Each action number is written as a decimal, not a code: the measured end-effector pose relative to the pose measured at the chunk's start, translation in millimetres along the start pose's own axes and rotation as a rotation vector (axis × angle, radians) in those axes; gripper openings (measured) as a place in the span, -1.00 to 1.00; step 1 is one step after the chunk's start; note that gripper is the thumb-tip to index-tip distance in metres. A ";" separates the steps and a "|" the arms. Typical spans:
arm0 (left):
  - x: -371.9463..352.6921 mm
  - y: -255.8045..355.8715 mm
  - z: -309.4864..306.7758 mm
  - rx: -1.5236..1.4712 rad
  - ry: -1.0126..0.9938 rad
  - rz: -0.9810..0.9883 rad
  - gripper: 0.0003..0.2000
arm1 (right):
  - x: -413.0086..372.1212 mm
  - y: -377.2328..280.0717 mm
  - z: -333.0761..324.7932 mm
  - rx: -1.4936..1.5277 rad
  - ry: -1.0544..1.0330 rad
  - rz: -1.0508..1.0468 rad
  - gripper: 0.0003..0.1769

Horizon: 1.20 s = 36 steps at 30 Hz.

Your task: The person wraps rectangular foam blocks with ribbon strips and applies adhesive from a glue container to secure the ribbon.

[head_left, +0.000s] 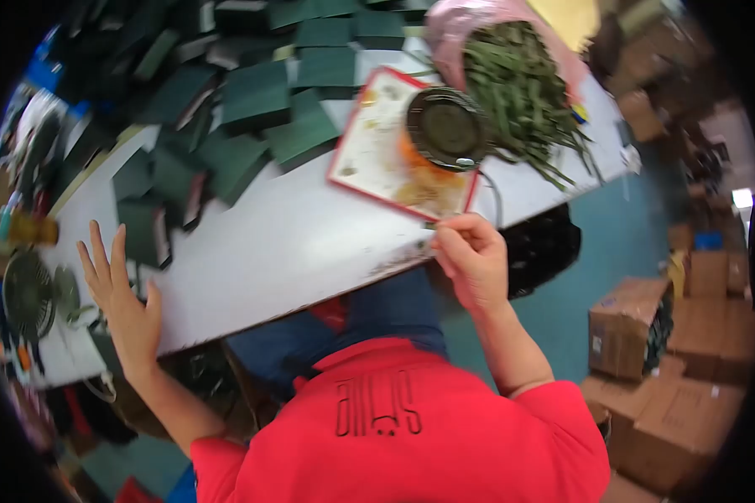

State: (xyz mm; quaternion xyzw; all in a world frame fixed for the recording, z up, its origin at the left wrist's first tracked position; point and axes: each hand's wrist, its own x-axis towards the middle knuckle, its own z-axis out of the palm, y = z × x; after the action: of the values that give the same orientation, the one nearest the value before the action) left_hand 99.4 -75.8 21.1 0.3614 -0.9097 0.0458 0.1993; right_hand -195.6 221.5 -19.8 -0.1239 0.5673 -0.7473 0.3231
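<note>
Head view: left hand [122, 306] lies spread flat at the bench [294, 243] edge; right hand [471, 261] is pinched closed at the near corner of the red-rimmed tray [362, 152] (on what, I cannot tell). Sitting close to that edge, the tray could slide off under a tug, spilling its dark round dish [445, 127].

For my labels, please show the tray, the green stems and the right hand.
tray [367, 158]: head view, pale face
green stems [518, 84]: head view, bunch middle
right hand [474, 261]: head view, its back

Cardboard boxes [629, 327], small fan [27, 293], pink bag [451, 29] of green stems [520, 84]
</note>
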 end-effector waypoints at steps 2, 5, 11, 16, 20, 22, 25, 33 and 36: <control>11.6 -5.1 14.7 -0.145 -0.194 0.003 -0.09 | 7.9 -4.4 -13.3 -0.035 0.044 -0.095 -0.89; 24.5 -9.0 28.7 -0.235 -0.208 0.051 -0.08 | 21.6 -14.6 -36.9 -0.209 0.223 -0.208 -0.89; 17.1 0.2 32.1 -0.144 -0.260 -0.090 0.01 | 65.2 -34.2 -86.4 -0.509 0.460 -0.358 -0.81; 6.9 37.2 35.3 -0.324 -0.182 -0.151 0.04 | 118.0 -30.9 -120.5 -0.811 0.595 -0.586 -0.68; -5.6 51.6 42.7 -0.448 -0.138 -0.186 0.00 | 144.8 -45.0 -117.9 -1.111 0.644 -0.648 -0.63; -11.1 56.8 37.4 -0.584 -0.172 -0.167 0.01 | 150.2 -48.6 -115.9 -1.136 0.600 -0.555 -0.62; -18.5 66.2 35.3 -0.902 -0.169 -0.157 0.11 | 148.4 -50.7 -123.5 -0.982 0.578 -0.504 -0.61; -24.7 108.6 39.8 -1.514 -0.538 -0.037 0.47 | 56.6 -66.7 -108.6 -0.241 0.400 -0.284 -0.78; -23.5 117.5 38.4 -1.599 -0.699 0.073 0.44 | -1.9 -77.4 -87.2 -0.289 0.190 -0.078 -0.82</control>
State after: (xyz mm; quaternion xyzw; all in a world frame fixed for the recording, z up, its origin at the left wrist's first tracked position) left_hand 22.9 16.8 -16.2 0.0771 -0.6894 -0.7132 0.1012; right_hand -268.8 301.0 24.0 -0.1197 0.6916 -0.6782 0.2177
